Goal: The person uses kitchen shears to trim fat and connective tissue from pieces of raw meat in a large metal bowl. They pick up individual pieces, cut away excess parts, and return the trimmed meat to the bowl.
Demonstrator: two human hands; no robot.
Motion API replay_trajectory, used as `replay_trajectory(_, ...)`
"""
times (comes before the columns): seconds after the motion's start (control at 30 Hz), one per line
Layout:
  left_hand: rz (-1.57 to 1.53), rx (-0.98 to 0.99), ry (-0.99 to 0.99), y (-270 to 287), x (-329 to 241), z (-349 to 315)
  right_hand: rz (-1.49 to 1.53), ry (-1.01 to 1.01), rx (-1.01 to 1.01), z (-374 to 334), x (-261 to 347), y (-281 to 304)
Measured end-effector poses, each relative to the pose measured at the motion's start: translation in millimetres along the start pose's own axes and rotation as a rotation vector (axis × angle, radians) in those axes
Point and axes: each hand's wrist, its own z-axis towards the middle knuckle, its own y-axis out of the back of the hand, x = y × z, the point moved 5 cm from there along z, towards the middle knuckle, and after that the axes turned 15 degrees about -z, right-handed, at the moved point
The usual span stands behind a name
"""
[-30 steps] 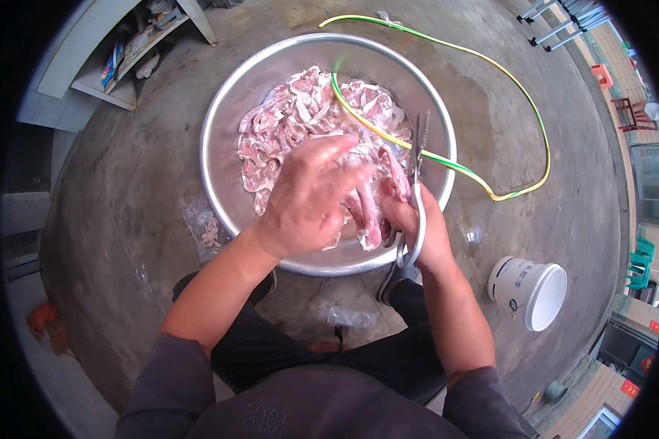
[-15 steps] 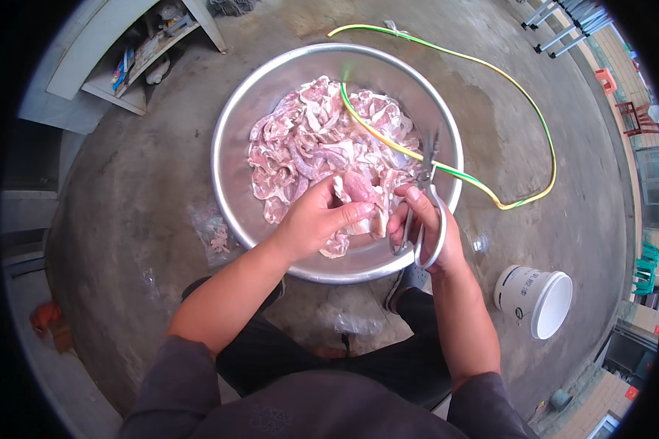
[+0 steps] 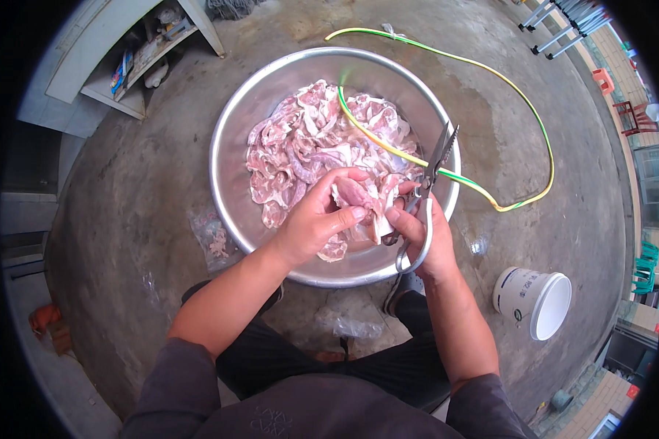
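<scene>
My left hand (image 3: 311, 221) is closed on a piece of raw meat (image 3: 355, 193), pink with pale fat and skin, over the near side of a wide metal basin (image 3: 441, 110). In my right hand (image 3: 433, 238) is a pair of kitchen scissors (image 3: 438, 155), handles around the fingers, blades pointing up and away, slightly apart. The right thumb and fingertips also touch the meat's right edge. Below and beyond, many raw meat pieces (image 3: 293, 150) lie heaped in the basin. A yellow-green hose (image 3: 377, 134) crosses the basin's right rim, its end over the meat.
On the concrete floor, a white bucket (image 3: 516, 293) lies tipped at the right. A clear bag with pinkish scraps (image 3: 217, 240) is left of the basin, and clear plastic (image 3: 351, 326) lies between my feet. A shelf unit (image 3: 128, 95) stands far left; folded metal legs (image 3: 564, 29) stand far right.
My right hand has turned and come left against the meat, and the scissors, blurred earlier, now point up and right. My left hand keeps its hold, with the meat slightly turned.
</scene>
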Motion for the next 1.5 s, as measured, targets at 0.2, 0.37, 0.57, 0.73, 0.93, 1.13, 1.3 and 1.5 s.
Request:
replay_trajectory(0.2,0.499,0.043,-0.041,4.4,-2.8,-2.3,0.04,-0.033,-0.023,-3.9,2.1,-4.0)
replay_trajectory(0.37,0.595,0.12,-0.165,-1.7,-4.0,-4.6,-0.225,0.025,-0.018,-1.9,-2.7,-4.3)
replay_trajectory(0.57,0.857,0.054,-0.345,-1.9,-15.1,-3.0,-0.306,0.021,-0.015,-3.3,-2.6,-11.7)
replay_trajectory(0.73,0.357,-0.302,-0.301,35.3,-27.9,3.2,-0.09,-0.041,-0.068,2.0,-3.9,-2.0)
replay_trajectory(0.93,0.003,-0.274,0.218,22.5,14.3,4.1,-0.399,0.164,-0.302,0.6,-3.0,3.3)
replay_trajectory(1.13,-0.223,-0.245,0.082,9.2,31.7,6.0,-0.764,0.4,-0.092,-15.7,6.0,-31.7)
replay_trajectory(1.3,-0.325,-0.318,0.109,39.5,48.7,2.2,-0.583,0.161,-0.047,-17.0,-1.0,-28.1)
replay_trajectory(1.5,-0.602,-0.354,0.238,68.4,63.7,3.6,-0.34,0.154,-0.126,0.3,2.3,-17.6)
